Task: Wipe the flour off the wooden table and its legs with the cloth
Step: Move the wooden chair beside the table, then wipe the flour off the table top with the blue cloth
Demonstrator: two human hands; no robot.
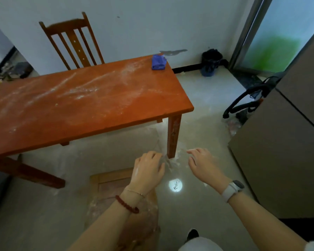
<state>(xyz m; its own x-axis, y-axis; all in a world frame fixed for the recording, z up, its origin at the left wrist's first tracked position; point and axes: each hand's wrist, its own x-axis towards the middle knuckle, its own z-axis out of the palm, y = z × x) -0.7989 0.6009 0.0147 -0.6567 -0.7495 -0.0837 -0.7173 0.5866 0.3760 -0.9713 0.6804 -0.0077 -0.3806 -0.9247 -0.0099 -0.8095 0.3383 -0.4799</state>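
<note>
Floured wooden table [76, 105], both hands low by its near right leg [174, 136].
Left hand [148, 170] fingers loosely curled, holding nothing; right hand [203, 164] fingers relaxed and spread, also holding nothing. Blue cloth [159, 62] lies bunched on the table's far right corner, well apart from both hands.

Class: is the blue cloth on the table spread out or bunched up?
Bunched up: the blue cloth sits as a compact folded lump at the table's far corner.

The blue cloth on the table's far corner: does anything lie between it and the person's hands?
Nothing visible does. The blue cloth lies alone on the floured table; both hands, left and right, hang empty before the near leg.
</note>
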